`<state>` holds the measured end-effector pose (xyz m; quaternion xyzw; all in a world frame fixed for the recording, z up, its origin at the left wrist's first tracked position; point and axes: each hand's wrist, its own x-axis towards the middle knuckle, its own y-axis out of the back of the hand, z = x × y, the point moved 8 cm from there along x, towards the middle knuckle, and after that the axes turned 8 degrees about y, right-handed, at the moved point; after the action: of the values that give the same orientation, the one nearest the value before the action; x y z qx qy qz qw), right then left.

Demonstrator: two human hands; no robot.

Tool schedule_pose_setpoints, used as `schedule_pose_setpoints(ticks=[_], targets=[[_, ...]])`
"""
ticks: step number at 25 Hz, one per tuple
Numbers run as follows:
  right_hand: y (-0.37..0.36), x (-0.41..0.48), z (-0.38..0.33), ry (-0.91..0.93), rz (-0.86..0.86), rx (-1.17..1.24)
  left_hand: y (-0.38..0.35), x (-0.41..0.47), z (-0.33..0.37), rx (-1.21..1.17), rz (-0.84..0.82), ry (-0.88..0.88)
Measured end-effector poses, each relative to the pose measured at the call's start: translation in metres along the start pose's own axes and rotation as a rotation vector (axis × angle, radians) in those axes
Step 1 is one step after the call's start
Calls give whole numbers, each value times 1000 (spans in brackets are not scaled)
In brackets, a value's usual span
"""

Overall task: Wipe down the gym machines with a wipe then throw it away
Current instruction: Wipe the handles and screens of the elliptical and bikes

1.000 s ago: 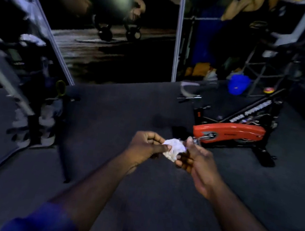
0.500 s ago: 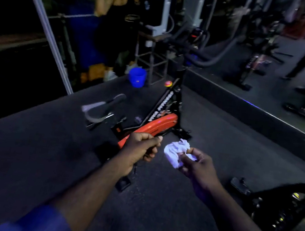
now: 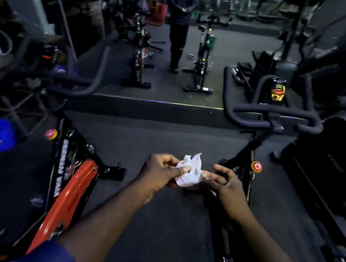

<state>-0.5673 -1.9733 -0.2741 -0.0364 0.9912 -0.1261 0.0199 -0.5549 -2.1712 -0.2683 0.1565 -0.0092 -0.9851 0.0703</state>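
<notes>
Between my hands, the crumpled white wipe (image 3: 190, 171) hangs over the dark floor (image 3: 165, 143): my left hand (image 3: 160, 175) pinches its left edge, my right hand (image 3: 223, 184) grips its right.

both arms reach forward; left hand (image 3: 161, 172) and right hand (image 3: 223, 183) pinch a wipe (image 3: 190, 171) between them, fingers curled.

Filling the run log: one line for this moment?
left hand: pinching wipe | right hand: touching wipe | between two bikes | no wiping
</notes>
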Motion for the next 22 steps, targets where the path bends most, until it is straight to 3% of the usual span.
schedule_pose_setpoints(ticks=[12, 17, 22], targets=[[14, 193, -45, 170, -56, -59, -71, 187, 106, 124, -165, -33], [36, 259, -61, 185, 117, -120, -105, 249, 137, 157, -285, 4], [42, 340, -66, 114, 123, -211, -103, 337, 175, 77, -262, -48]])
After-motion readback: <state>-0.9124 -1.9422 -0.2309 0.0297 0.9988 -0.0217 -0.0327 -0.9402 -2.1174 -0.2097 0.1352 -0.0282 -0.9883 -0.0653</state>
